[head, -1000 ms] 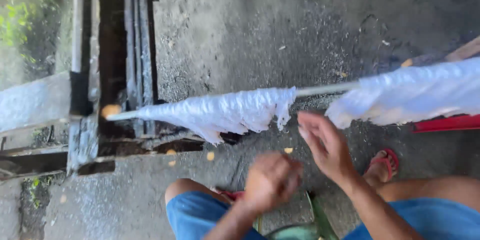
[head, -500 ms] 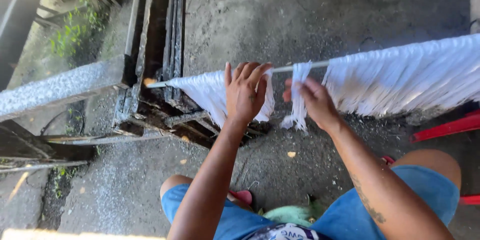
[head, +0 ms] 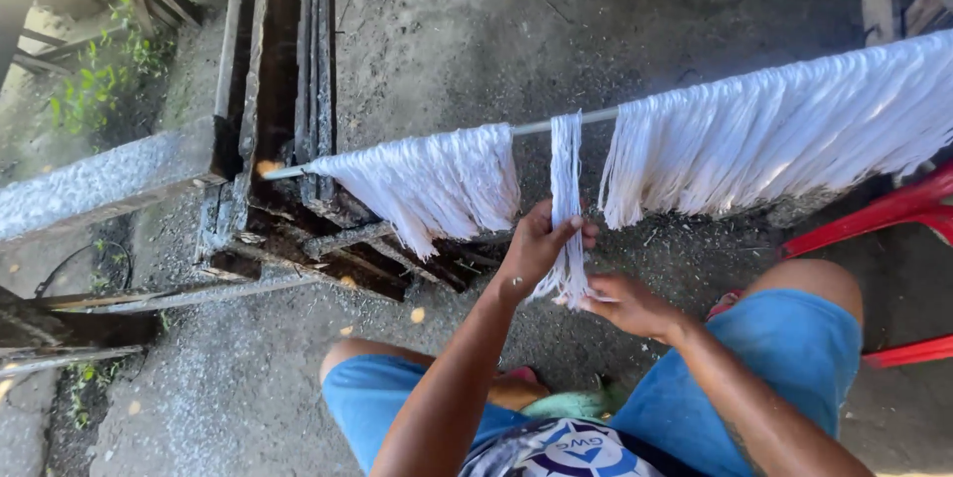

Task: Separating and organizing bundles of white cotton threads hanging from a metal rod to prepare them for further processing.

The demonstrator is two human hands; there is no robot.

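White stringy strands hang over a thin horizontal rod (head: pixel 536 126) that crosses in front of me. A narrow bundle of strands (head: pixel 566 164) hangs apart, between a bunch on the left (head: pixel 427 184) and a wide curtain of strands on the right (head: pixel 784 135). My left hand (head: pixel 536 244) is closed around the narrow bundle partway down. My right hand (head: pixel 625 303) pinches the bundle's lower end, just below and right of the left hand.
The rod's left end rests on a blackened wooden frame (head: pixel 288 139) beside a grey concrete ledge (head: pixel 99 179). A red plastic chair (head: pixel 893 219) stands at the right. Under me are my knees in blue shorts (head: pixel 794 338) and gritty grey ground (head: pixel 228 378).
Both hands were up at the rod, parting the strands; they have come down and now grip a separated narrow bundle. The view has shifted a little.
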